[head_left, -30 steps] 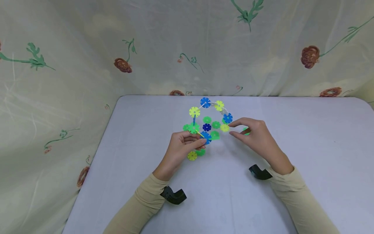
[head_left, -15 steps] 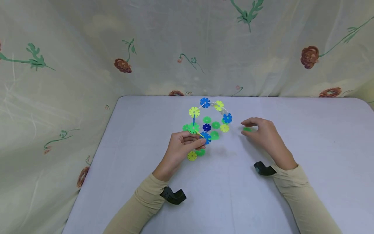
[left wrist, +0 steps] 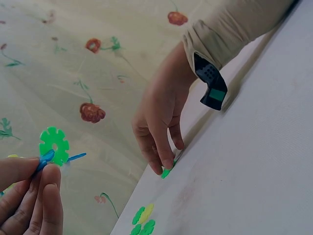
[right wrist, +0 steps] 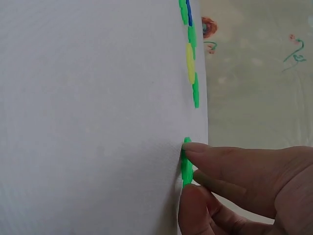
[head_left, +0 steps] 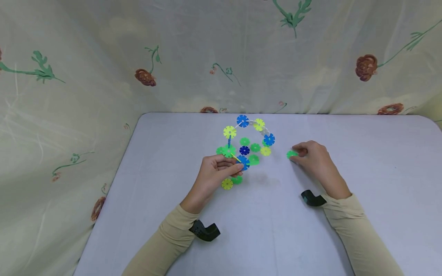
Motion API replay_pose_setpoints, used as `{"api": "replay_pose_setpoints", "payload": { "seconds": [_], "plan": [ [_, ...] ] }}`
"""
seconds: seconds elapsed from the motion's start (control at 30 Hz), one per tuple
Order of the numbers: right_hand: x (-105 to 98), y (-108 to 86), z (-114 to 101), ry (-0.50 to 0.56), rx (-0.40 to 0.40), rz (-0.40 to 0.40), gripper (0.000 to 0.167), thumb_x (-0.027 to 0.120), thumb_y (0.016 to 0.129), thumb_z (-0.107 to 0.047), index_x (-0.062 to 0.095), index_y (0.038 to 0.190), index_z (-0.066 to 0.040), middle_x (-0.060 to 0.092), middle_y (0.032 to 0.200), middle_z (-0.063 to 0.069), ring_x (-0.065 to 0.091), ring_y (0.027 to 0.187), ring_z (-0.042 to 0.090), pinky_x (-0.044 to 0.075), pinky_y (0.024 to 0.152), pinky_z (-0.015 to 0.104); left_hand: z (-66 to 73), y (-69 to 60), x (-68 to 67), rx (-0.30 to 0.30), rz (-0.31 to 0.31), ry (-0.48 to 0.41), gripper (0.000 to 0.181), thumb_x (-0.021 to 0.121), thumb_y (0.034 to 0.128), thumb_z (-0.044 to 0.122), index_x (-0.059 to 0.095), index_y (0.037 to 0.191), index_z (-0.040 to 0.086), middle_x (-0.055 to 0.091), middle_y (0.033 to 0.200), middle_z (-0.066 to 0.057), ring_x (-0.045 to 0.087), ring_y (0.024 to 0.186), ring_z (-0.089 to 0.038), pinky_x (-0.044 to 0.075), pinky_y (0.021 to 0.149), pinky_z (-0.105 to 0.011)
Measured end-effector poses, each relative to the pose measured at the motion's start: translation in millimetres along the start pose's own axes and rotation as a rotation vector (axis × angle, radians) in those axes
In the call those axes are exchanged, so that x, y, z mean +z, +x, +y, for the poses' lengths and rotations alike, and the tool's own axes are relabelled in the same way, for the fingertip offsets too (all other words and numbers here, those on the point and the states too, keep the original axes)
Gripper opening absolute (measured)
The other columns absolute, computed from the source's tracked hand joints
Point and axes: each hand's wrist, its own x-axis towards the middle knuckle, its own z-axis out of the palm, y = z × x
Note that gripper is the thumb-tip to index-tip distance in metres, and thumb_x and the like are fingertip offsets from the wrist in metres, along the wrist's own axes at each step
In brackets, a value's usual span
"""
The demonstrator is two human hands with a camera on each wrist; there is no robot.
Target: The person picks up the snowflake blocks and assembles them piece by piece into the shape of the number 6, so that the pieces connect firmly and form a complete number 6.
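My left hand (head_left: 219,170) pinches a blue snowflake disc (head_left: 244,161) between thumb and fingers. That disc belongs to a curved chain of slotted plastic discs, with a green disc (head_left: 228,151), a yellow disc (head_left: 230,132) and a blue disc (head_left: 243,121) along it. To the right, my right hand (head_left: 317,165) pinches a loose green snowflake disc (head_left: 291,153) at the tabletop. In the right wrist view, the thumb and fingers sit at the edges of this green disc (right wrist: 186,164). The chain's white pieces are partly hard to make out.
Loose discs lie on the white-covered table (head_left: 269,230) under and around the chain: a dark blue one (head_left: 244,150), several green ones, and a yellow one (head_left: 265,151). Nearer me lies another yellow disc (head_left: 227,184) beside a green one (head_left: 236,179). A flowered curtain (head_left: 179,57) hangs behind.
My right hand has moved right, away from the chain and loose discs, down to the lone green snowflake disc, and now pinches it. The left hand and its chain have stayed still.
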Motion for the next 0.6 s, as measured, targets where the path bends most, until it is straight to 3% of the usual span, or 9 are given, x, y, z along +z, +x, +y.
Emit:
{"api": "replay_pose_setpoints", "payload": {
  "seconds": [0.2, 0.4, 0.6],
  "plan": [
    [1.1, 0.7, 2.1, -0.005, 0.002, -0.004, 0.030, 0.076, 0.092, -0.013, 0.073, 0.117, 0.003, 0.072, 0.108, 0.023, 0.067, 0.099, 0.034, 0.049, 0.079, 0.034, 0.2, 0.2, 0.2, -0.007, 0.002, 0.000, 0.017, 0.078, 0.0922, 0.010, 0.072, 0.100, -0.004, 0.077, 0.089, -0.007, 0.078, 0.089, -0.035, 0.063, 0.090, -0.045],
    [1.0, 0.9, 0.7, 0.014, 0.027, -0.022, 0.027, 0.077, 0.092, -0.015, 0.072, 0.113, 0.000, 0.073, 0.106, 0.021, 0.067, 0.099, 0.032, 0.049, 0.079, 0.033, 0.2, -0.2, 0.0, -0.002, 0.000, -0.001, 0.017, 0.078, 0.0921, 0.009, 0.072, 0.101, -0.004, 0.077, 0.088, -0.007, 0.078, 0.084, -0.026, 0.064, 0.088, -0.042],
    [0.8, 0.9, -1.4, 0.014, 0.039, -0.034, 0.035, 0.079, 0.090, -0.017, 0.072, 0.120, 0.001, 0.075, 0.105, 0.020, 0.068, 0.099, 0.031, 0.049, 0.081, 0.033, 0.4, -0.6, 0.1, -0.002, -0.001, 0.000, 0.017, 0.078, 0.0921, 0.009, 0.072, 0.101, -0.004, 0.077, 0.089, -0.008, 0.078, 0.090, -0.037, 0.062, 0.091, -0.049]
  ]
}}
